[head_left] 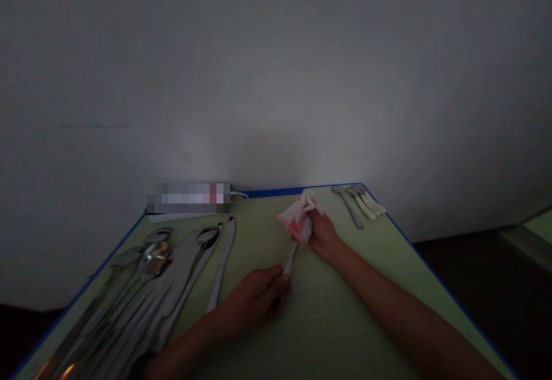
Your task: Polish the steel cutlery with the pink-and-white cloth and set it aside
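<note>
My left hand (pixel 261 292) is closed around the handle of a slim metal piece of cutlery (pixel 290 258), low over the middle of the table. The upper end of that piece disappears into a pink-and-white cloth (pixel 298 218), so its kind is hidden. Fingers of my right hand (pixel 323 234) are closed on the cloth, bunching it around the covered end. To the left of my left hand lies a single long-handled metal utensil (pixel 222 265), apart from the larger pile.
Many metal spoons and other utensils (pixel 142 294) lie heaped along the left side of the green table (pixel 345 317). Several smaller pieces, some with white handles (pixel 366 203), sit in the back right corner. A blurred-out box (pixel 190 199) stands at the back left, against the wall.
</note>
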The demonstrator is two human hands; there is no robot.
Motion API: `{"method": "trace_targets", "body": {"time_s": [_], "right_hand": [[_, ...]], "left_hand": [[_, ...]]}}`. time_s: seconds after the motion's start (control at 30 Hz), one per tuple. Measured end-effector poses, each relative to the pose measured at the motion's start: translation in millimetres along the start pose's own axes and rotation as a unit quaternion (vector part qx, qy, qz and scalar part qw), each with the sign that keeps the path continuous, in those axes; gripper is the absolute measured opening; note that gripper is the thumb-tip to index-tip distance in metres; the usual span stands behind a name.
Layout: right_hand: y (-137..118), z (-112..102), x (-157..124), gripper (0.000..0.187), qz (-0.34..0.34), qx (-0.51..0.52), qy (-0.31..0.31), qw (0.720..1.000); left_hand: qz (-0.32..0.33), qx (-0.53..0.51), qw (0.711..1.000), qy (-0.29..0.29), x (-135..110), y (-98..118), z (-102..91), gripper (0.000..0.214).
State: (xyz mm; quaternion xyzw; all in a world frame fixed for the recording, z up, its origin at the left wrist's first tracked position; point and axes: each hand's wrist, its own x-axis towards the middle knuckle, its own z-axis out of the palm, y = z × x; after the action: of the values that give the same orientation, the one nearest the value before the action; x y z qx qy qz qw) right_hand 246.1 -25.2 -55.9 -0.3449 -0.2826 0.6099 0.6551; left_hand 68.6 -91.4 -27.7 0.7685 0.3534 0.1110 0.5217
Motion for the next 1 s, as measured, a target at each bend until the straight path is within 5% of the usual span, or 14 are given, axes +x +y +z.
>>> {"method": "trace_targets", "body": {"time_s": [0.3, 1.0], "right_hand": [[2.5, -1.6, -0.9, 0.053, 0.036, -0.005, 0.032, 0.999], [-1.6, 3.9, -4.4, 0.035, 0.035, 0.066, 0.005, 0.997]], "left_hand": [[0.007, 0.001, 1.0, 0.017, 0.4, -0.1, 1.5, 0.042], [0.011, 0.012, 1.0, 0.017, 0.3, -2.7, 1.7, 0.042]]}}
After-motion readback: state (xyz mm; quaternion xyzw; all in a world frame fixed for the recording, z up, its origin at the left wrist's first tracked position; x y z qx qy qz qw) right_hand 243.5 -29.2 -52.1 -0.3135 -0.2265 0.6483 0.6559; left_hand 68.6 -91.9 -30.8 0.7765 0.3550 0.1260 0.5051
